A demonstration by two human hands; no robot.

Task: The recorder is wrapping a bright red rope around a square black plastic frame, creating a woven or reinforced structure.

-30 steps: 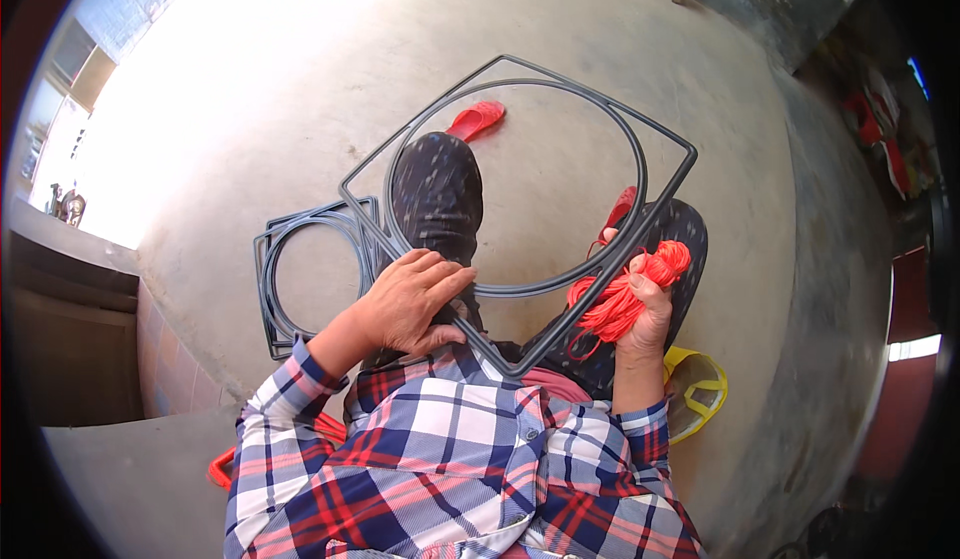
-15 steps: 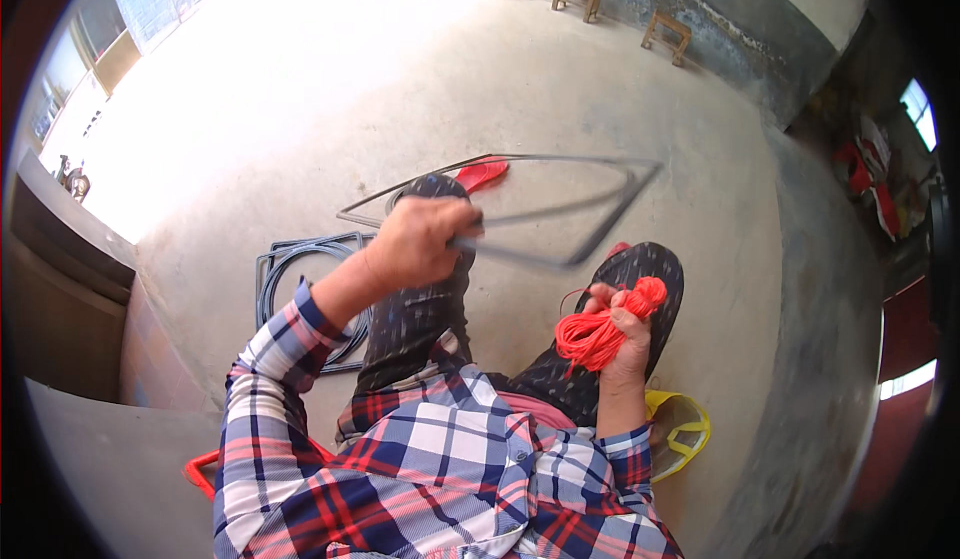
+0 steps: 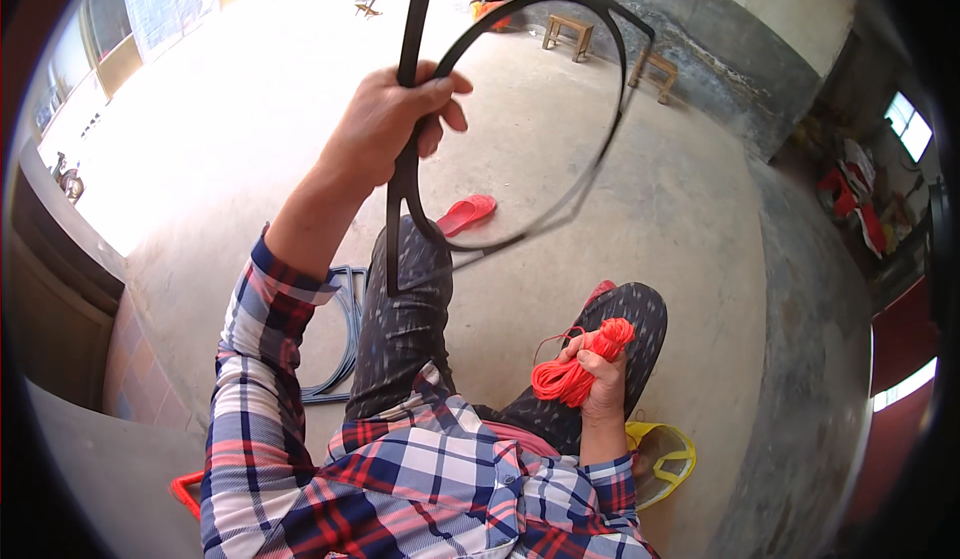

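While the left hand (image 3: 385, 129) is clamped on the rim of the dark square frame with a round opening (image 3: 560, 19), raised well above the red sandal (image 3: 466, 214), the right hand (image 3: 598, 379), lower and below the frame, grips a bundle of orange cord (image 3: 572, 369).

A yellow see-through bag (image 3: 665, 464) lies on the floor at the person's right; no labels, signs or screens show.

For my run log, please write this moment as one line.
left hand: holds dark frame raised | right hand: holds orange cord bundle on lap | floor: red slipper, more frames
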